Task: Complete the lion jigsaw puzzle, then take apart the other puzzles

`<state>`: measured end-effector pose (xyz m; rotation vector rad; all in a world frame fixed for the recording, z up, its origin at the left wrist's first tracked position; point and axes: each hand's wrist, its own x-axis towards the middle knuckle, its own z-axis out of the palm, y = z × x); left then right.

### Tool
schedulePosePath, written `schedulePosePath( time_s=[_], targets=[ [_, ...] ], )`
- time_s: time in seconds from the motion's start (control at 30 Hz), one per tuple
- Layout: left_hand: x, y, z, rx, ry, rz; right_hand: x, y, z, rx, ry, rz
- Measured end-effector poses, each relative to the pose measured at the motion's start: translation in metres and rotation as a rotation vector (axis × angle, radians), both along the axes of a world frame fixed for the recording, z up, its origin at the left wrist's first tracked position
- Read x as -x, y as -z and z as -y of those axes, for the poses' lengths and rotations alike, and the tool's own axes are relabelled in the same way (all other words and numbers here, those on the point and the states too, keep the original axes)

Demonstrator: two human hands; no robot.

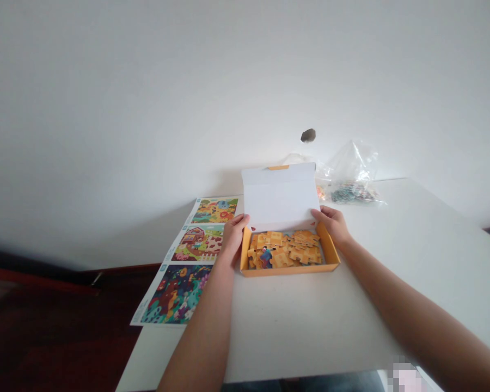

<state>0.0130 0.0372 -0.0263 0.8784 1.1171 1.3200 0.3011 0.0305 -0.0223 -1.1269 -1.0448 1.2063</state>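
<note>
An orange cardboard box (289,268) lies open on the white table (294,321), its white-lined lid (280,196) standing upright at the back. Several jigsaw pieces (286,247) fill it, most with the brown back up. My left hand (233,234) grips the box's left back corner where the lid hinges, fingers curled on the lid's edge. My right hand (331,224) holds the right back corner the same way.
A long printed sheet (188,256) with three colourful pictures lies left of the box, overhanging the table's left edge. Clear plastic bags (351,182) with more puzzle pieces sit at the back right, by the white wall. Dark red floor lies to the left.
</note>
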Motion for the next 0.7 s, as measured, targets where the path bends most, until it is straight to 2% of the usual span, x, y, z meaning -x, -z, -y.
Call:
schedulePosePath(
  time_s=[0.5, 0.7],
  targets=[
    [0.0016, 0.0086, -0.0053, -0.059, -0.035, -0.005, -0.0023, 0.0018, 0.0, 0.001, -0.021, 0.045],
    [0.0007, 0.0078, -0.0072, -0.064, -0.044, -0.003, -0.003, 0.0025, -0.0011, -0.017, -0.023, 0.049]
  ],
)
